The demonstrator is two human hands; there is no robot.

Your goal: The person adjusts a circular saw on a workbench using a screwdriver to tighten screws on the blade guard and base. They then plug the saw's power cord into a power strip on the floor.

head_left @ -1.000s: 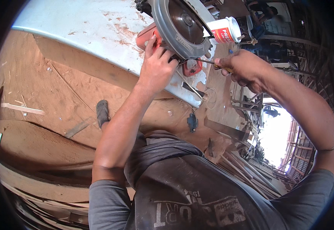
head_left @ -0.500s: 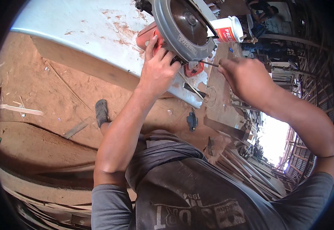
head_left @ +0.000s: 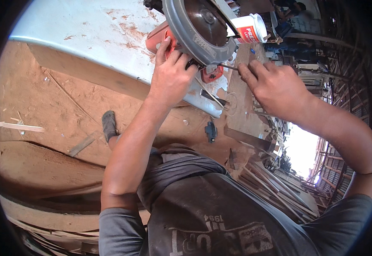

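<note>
Circular saw [head_left: 199,30] gripped by curled left hand [head_left: 171,79]; right hand [head_left: 275,87] pinches a thin metal rod [head_left: 229,67].

Saw guard [head_left: 181,32]: matt grey metal; bench top [head_left: 88,30]: smooth painted, rust-flecked; tub [head_left: 248,29]: glossy plastic.

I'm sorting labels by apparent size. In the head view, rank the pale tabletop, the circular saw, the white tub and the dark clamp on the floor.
1. pale tabletop
2. circular saw
3. white tub
4. dark clamp

The tub sits farther from the camera, so its true size against the clamp stays unsure.
</note>
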